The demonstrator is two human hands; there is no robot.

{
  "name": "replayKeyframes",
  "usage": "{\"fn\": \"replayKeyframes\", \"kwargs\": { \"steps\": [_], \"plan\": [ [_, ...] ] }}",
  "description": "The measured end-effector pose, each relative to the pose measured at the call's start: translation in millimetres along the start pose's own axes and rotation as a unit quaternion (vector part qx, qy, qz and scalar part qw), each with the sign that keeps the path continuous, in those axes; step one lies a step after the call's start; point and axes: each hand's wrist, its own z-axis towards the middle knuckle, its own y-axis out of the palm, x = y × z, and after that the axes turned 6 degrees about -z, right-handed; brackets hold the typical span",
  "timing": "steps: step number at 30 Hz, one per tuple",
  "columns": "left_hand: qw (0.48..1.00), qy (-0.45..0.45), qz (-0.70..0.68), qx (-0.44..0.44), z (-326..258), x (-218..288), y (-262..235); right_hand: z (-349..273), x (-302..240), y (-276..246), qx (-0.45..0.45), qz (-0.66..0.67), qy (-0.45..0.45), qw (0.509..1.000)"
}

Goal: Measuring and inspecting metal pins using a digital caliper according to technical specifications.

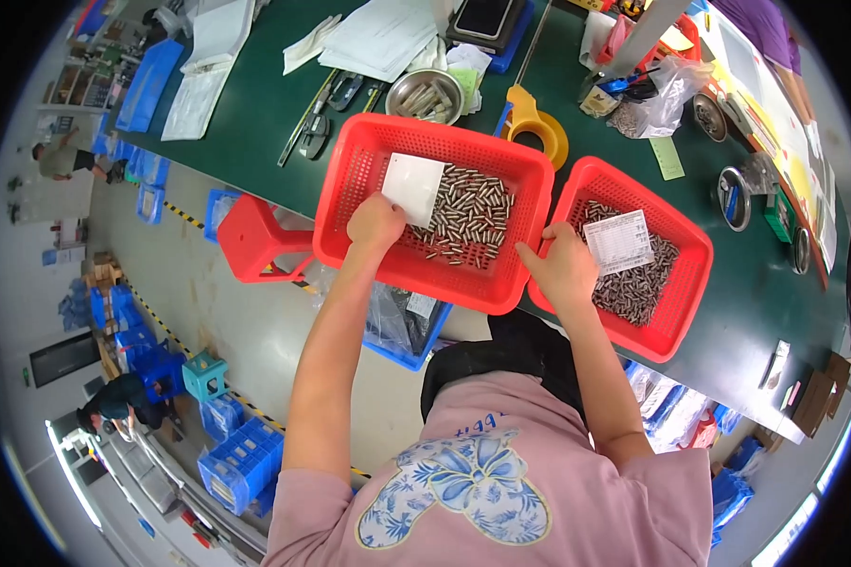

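A red perforated basket point(350, 156) with many small metal pins point(473, 208) sits at the table's near edge. My left hand point(376, 223) is closed over its left part, fingers pinching the lower edge of a white paper slip point(413, 186) lying over the pins. Beside it on the right stands a second red basket point(683, 317), full of darker metal pins point(638, 293) with a printed slip point(620, 242) on top. My right hand point(565, 267) is where the two rims meet, thumb over the first basket's right rim; its other fingertips are partly hidden.
Behind the baskets on the green table point(255, 142) lie calipers point(314, 134), a metal bowl point(425, 94), papers point(378, 38) and a yellow tape dispenser point(536, 123). A red stool point(251, 236) and a blue crate point(397, 352) stand below the edge. Other people are farther left.
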Motion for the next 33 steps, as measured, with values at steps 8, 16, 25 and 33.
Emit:
{"fn": "replayKeyframes", "kwargs": {
  "steps": [8,16,25,33],
  "plan": [
    [0.989,0.037,-0.097,0.106,0.4,-4.3,-11.9,-0.5,6.7,2.4,-0.009,0.049,-0.001,0.999],
    [0.996,-0.051,-0.065,-0.031,8.2,-8.1,9.0,1.2,6.2,-3.3,-0.048,0.049,-0.009,0.998],
    [0.851,-0.092,-0.511,-0.075,-5.3,-11.6,-10.1,1.2,9.1,-2.8,-0.042,0.058,-0.01,0.997],
    [0.97,0.185,-0.055,0.147,-58.2,10.2,-25.2,-2.0,13.9,2.6,-0.054,0.184,0.031,0.981]
  ]
}}
